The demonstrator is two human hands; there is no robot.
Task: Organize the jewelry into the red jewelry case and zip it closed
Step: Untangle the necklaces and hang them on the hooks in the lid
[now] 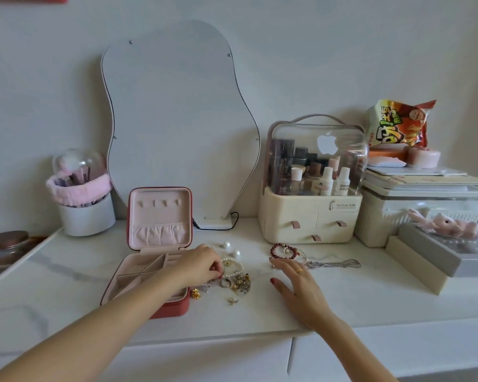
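Observation:
The red jewelry case (174,306) lies open on the white counter, its pink-lined lid (160,216) standing upright. My left hand (202,264) reaches across the case's right edge, fingertips pinched down at a pile of small jewelry (238,283): rings, gold pieces and a pearl bracelet (233,267). What the fingers hold is hidden. My right hand (297,283) rests flat on the counter, fingers apart, just below a red bead bracelet (283,250). A silver chain (334,263) lies to its right. Pearl earrings (231,249) sit behind the pile.
A wavy mirror (177,119) leans on the wall behind the case. A brush holder (84,205) stands at the left, a cosmetics organizer (313,188) at the right, then stacked boxes (422,205) and a grey box (436,255). The counter's front edge (232,336) runs below my wrists.

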